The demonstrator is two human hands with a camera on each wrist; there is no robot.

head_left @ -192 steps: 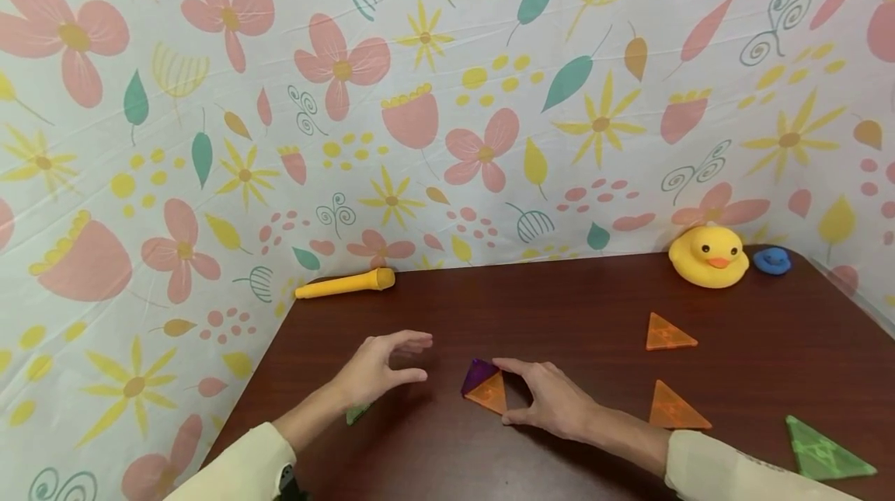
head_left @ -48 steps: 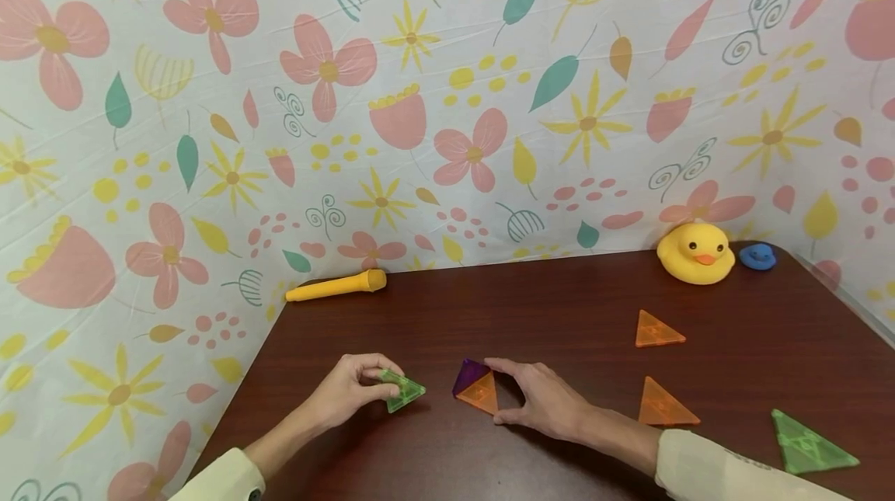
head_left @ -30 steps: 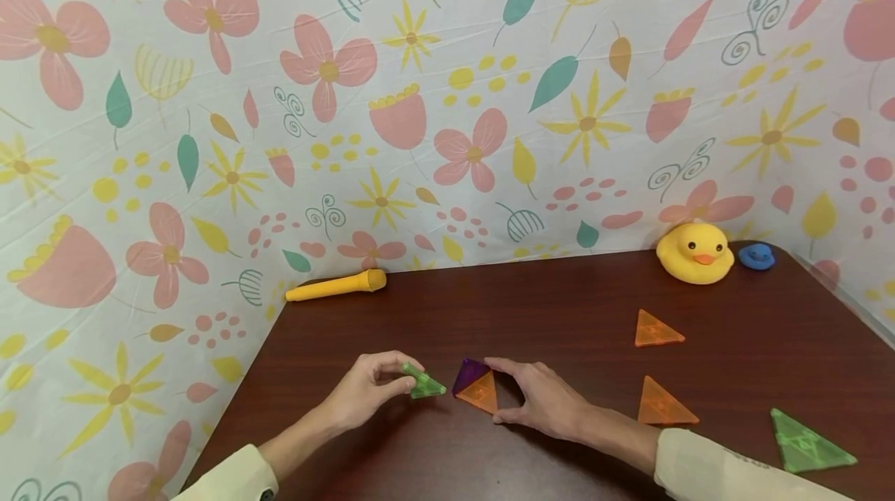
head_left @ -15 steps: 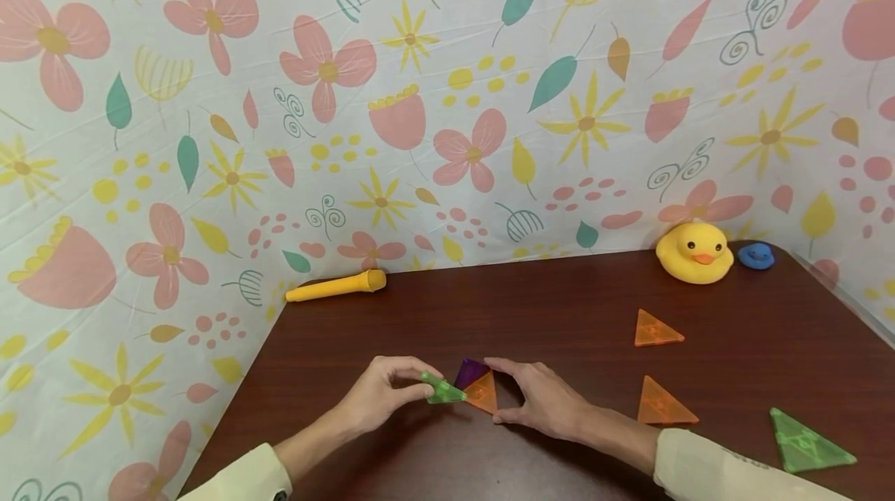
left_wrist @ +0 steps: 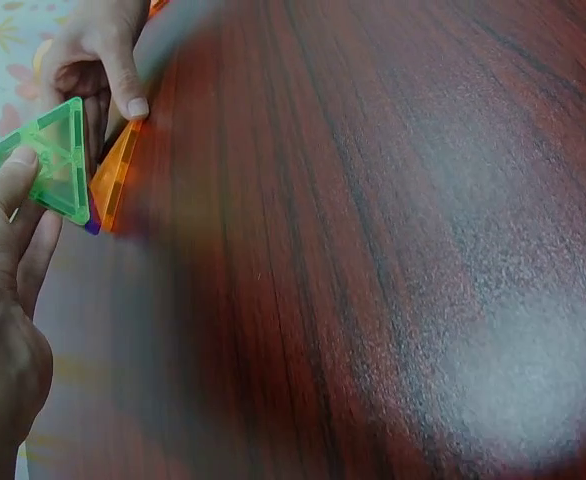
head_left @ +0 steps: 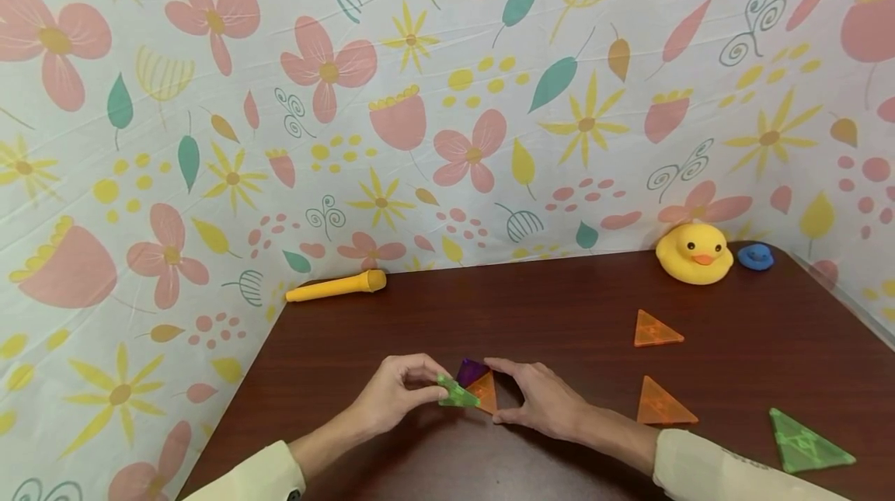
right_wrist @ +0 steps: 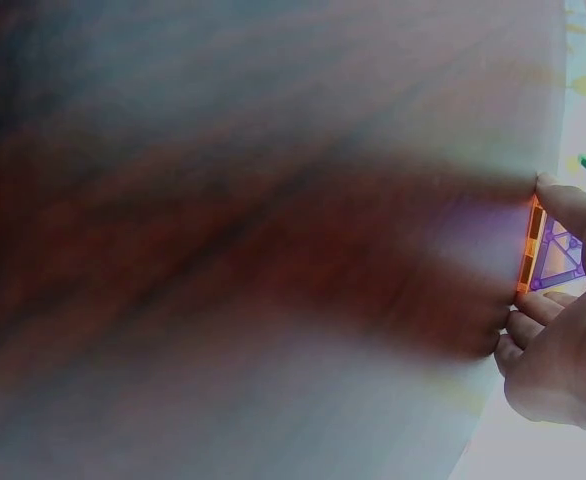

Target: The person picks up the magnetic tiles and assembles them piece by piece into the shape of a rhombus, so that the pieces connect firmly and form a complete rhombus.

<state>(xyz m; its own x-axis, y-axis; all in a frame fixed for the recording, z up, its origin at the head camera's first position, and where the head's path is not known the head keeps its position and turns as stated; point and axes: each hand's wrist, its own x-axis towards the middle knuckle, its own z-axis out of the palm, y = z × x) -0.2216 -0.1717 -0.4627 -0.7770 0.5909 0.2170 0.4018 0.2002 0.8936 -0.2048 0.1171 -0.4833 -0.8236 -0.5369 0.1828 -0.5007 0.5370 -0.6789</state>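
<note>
Green triangle (head_left: 457,394) held in the left hand (head_left: 395,396)

Watching from my station, I see the left hand's grip clamped on that tile, thumb on its face in the left wrist view. It is tilted above the dark desk (head_left: 559,311), its tip in front of the middle orange triangle (head_left: 485,392); I cannot tell whether the two touch. The right hand (head_left: 548,400) has its grip clamped on the middle orange triangle, and a purple triangle (head_left: 471,370) lies against that tile. Off to the right I have a far orange triangle (head_left: 656,330), a near orange triangle (head_left: 663,404) and a second green triangle (head_left: 807,443). At the back I see a yellow duck (head_left: 695,252) just beside a blue duck (head_left: 756,256) and, well apart at the left, a yellow microphone (head_left: 336,286). Flowered cloth (head_left: 489,35) hangs behind.
</note>
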